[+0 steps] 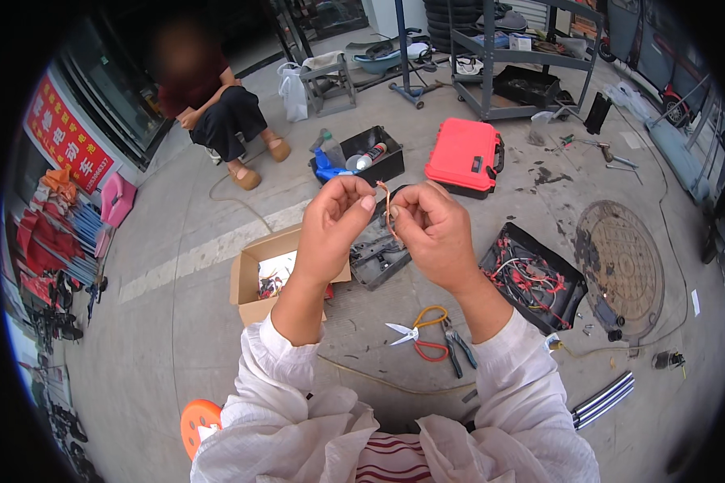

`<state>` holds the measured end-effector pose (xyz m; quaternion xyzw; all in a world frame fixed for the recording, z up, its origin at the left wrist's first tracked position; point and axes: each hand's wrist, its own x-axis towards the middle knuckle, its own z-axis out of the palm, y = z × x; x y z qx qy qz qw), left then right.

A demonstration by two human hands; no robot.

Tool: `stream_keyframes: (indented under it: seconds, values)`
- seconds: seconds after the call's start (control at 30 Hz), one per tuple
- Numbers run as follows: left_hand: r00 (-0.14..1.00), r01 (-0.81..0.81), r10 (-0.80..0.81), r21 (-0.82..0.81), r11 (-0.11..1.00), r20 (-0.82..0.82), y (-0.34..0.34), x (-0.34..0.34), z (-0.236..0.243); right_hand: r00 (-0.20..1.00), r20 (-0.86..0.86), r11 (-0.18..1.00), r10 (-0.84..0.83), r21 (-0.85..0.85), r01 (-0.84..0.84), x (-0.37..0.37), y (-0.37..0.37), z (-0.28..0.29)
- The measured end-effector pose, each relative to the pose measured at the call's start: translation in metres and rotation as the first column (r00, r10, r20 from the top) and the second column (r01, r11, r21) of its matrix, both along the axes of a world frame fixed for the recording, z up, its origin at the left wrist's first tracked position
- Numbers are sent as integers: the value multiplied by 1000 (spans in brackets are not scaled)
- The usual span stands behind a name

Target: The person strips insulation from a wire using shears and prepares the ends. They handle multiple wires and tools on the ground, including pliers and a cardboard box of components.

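Observation:
My right hand [431, 237] pinches a short, thin strand of copper-coloured wire [385, 197] in front of me. My left hand [330, 229] has its fingers closed at the upper end of the same strand, thumb against the curled forefinger. Behind and below both hands sits a dark, cluttered tray [366, 262]. An open cardboard box [250, 298] with small parts is beside my left wrist, and a black tray of red and white wires [524, 278] is beside my right. Below lie scissors with orange handles [431, 346] and dark-handled pliers [457, 350] on the concrete.
A seated person [217, 121] is at the upper left. A red hard case [459, 153] and a black bin [354, 157] with bottles stand ahead. A metal cart [491, 56] is behind them. An orange stool [197, 427] is at lower left, metal tubes [600, 398] at lower right.

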<state>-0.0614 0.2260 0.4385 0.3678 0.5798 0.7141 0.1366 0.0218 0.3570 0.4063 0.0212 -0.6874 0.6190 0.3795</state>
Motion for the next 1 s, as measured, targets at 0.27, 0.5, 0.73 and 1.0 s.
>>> stream_keyframes:
  seconds: [0.27,0.5,0.73,1.0]
  values:
    - [988,126,-146,-267,956,-58,-8,-5,-3,998,-1,990,-62,129,62,8,-1,7]
    - [736,-348,98,-250,904,-670,-4,2,1,992,110,997,66,-51,-60,2,0,-6]
    - [998,47,-41,-166,985,37,-7,-6,-4,993,98,996,66,-64,-60,1,-5,-4]
    - [992,68,-70,-23,997,-101,-6,8,4,981,163,989,104,-124,-84,-3,-3,-11]
